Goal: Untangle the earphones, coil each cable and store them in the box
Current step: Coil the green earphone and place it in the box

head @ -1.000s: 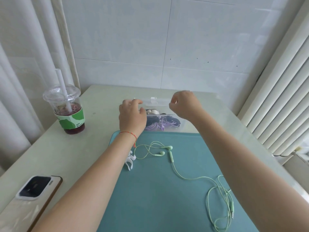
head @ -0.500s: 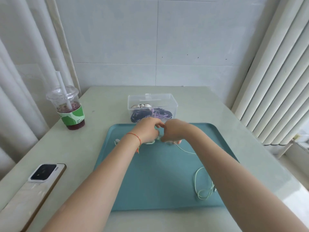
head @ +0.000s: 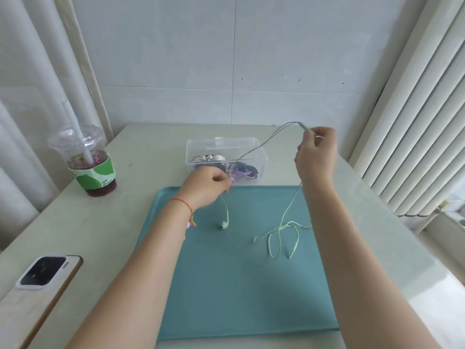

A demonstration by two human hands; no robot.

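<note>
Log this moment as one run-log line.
left hand: pinches green earphones | right hand: holds cable raised | one earbud dangles over tray | box: open, other earphones inside

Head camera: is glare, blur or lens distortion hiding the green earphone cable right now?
Head view: even daylight, soft glare only on the pale table at lower right; wide-angle bending bows the white blinds. The thin mint-green earphone cable is sharp on the teal tray, but faint and slightly blurred between the left hand and the raised right hand.
</note>
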